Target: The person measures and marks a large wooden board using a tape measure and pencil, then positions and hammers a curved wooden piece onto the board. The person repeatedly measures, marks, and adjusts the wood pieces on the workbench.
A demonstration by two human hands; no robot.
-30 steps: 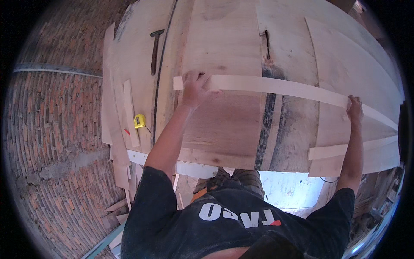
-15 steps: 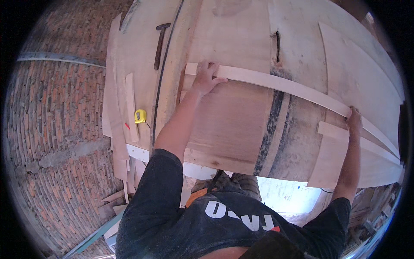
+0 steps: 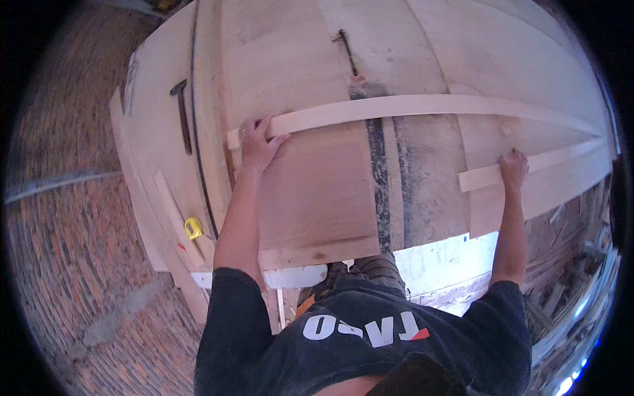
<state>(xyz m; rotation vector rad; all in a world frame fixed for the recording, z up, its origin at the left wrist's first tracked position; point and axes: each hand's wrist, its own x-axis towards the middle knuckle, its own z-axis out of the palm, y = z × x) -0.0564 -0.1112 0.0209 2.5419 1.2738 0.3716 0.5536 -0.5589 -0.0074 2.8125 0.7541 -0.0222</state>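
A long, pale wooden strip (image 3: 409,105) lies crosswise over the plywood-topped workbench (image 3: 317,191). My left hand (image 3: 259,142) grips it near its left end, fingers over the far edge and thumb along the near side. A second wooden strip (image 3: 558,157) lies nearer me on the right, and the two strips come together toward the far right. My right hand (image 3: 513,166) is closed over this second strip near its left end, with the fingers curled over its far edge.
Left on the bench are a hammer (image 3: 181,119), a yellow tape measure (image 3: 193,228) and a narrow offcut (image 3: 173,208). A dark metal piece (image 3: 348,53) stands in a slot farther back. Plywood sheets (image 3: 508,59) cover the right side. A brick wall (image 3: 59,257) borders the left.
My right hand has let go of the long strip and moved nearer me onto the second strip. My left hand stays on the long strip's left end. The view has turned.
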